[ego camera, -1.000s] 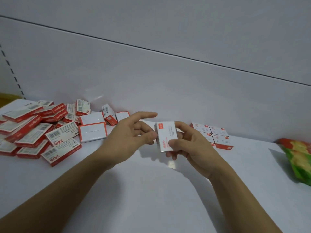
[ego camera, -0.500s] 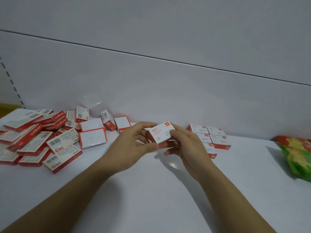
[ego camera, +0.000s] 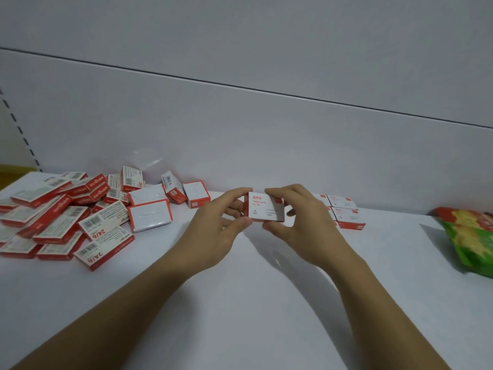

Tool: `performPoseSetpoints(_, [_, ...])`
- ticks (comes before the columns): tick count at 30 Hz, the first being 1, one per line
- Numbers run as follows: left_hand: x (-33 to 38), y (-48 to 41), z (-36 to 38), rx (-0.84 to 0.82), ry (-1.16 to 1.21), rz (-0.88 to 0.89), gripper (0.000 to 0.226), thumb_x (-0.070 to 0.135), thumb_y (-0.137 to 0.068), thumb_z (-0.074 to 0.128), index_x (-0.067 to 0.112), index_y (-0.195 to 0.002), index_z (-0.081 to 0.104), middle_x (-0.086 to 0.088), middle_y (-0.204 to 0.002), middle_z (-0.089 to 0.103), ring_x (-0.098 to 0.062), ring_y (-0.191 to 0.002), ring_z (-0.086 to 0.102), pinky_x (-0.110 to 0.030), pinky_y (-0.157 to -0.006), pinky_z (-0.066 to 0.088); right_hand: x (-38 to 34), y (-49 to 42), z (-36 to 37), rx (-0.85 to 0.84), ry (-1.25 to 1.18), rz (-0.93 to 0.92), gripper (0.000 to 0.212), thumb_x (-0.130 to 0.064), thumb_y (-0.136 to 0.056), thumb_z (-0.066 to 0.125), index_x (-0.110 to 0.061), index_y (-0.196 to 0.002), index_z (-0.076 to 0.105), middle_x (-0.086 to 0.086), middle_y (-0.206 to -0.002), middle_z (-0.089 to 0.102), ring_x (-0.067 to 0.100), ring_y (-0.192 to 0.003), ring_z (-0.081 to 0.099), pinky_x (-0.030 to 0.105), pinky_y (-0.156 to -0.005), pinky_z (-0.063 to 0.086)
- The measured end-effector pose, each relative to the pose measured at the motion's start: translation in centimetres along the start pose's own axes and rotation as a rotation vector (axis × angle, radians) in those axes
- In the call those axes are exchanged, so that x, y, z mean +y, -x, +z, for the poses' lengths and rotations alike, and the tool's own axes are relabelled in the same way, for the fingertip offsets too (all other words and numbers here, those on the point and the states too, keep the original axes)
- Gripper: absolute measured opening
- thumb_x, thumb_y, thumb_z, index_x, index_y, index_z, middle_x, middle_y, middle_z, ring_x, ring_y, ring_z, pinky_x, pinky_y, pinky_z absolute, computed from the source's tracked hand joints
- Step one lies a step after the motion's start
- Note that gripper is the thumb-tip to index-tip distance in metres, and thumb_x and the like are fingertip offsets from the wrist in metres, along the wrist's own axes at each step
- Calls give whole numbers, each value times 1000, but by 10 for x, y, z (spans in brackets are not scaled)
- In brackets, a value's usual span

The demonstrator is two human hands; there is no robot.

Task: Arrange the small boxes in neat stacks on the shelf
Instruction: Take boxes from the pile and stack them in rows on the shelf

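One small box [ego camera: 262, 208], white, red lettering, pinched by left hand [ego camera: 213, 231], right hand [ego camera: 304, 228]

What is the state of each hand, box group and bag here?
small box: held between both hands.
left hand: grips the box's left end.
right hand: grips its right end.
box pile: loose, jumbled, at left.
arranged boxes: neat, behind right hand.
snack bag: lying at right.

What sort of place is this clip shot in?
Probably a shop display shelf: a white shelf with a slotted upright at its left end, a heap of barcoded boxes, a snack bag at right. The left hand and right hand hold one box.
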State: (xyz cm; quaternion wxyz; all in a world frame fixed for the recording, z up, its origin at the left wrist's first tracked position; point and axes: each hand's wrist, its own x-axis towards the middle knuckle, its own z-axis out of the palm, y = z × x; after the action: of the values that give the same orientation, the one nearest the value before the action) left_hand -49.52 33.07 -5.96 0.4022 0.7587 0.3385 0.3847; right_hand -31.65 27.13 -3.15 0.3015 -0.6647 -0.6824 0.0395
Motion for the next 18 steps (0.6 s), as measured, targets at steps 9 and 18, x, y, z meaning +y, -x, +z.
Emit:
performPoseSetpoints(9, [-4,3,22,-185,-615,73,70,54,-90,51,35,-149,19,11,-143,42,-12,-131,34,-30,-108,30,42,-16,-61,-86,337,217,51,-14,-77,76,-27,-123,58,-6,-116,52,13,-95,47,26,-77,40])
performPoseSetpoints(18, [-14,5,42,-239,-773,202,76,68,-83,24,29,-147,30,7,-143,45,-14,-133,35,-29,-109,24,118,27,-78,-65,288,529,53,-7,-75,74,-27,-122,61,0,-119,59,23,-102,57,29,-79,43])
